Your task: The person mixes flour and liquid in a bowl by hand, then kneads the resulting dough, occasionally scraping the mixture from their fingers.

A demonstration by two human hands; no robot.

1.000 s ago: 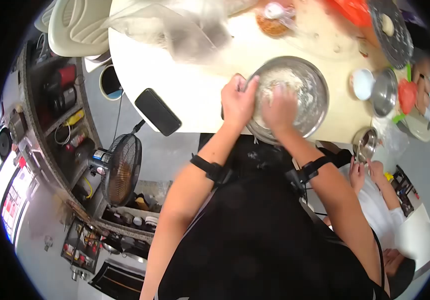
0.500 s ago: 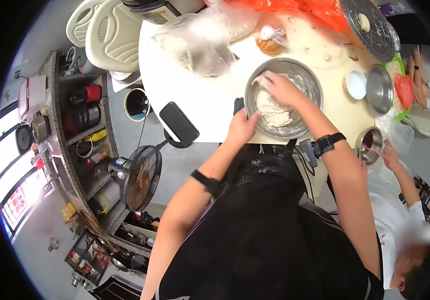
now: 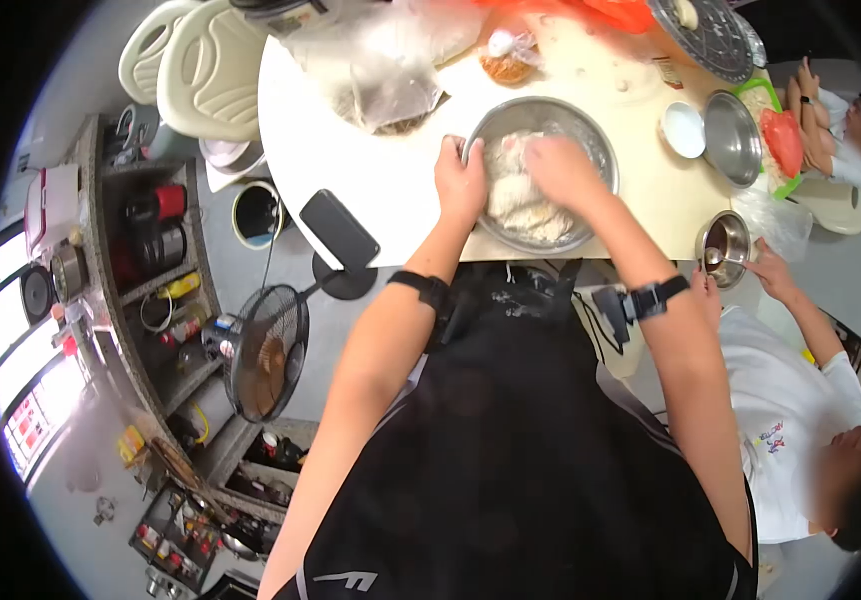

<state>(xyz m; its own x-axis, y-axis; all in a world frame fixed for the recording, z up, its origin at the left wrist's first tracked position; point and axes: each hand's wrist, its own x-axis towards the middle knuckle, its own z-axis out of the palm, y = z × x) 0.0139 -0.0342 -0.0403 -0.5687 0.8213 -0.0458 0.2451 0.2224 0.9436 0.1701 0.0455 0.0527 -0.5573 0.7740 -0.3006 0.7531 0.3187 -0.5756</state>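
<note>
A metal mixing bowl [image 3: 599, 150] stands near the table's front edge with pale, sticky dough [image 3: 531, 215] inside. My left hand [image 3: 462, 180] is closed on the bowl's left rim, thumb toward the inside. Inside the bowl, my right hand [image 3: 563, 170] is somewhat blurred, its curled fingers gripping the upper part of the dough. Some dough stretches up along the bowl's far left side, beside those fingers.
On the table [image 3: 351, 165] lie a phone [image 3: 340, 229], plastic bags [image 3: 381, 75] and a bag of orange-brown food [image 3: 508, 66]. A white bowl [image 3: 684, 131] and metal basin [image 3: 732, 140] stand right. A co-worker holds a small metal bowl [image 3: 723, 240]. A fan [image 3: 269, 352] stands left.
My left hand has moved up along the bowl's left rim and grips it. My right hand has shifted from the far left side toward the bowl's middle, and the dough is bunched differently.
</note>
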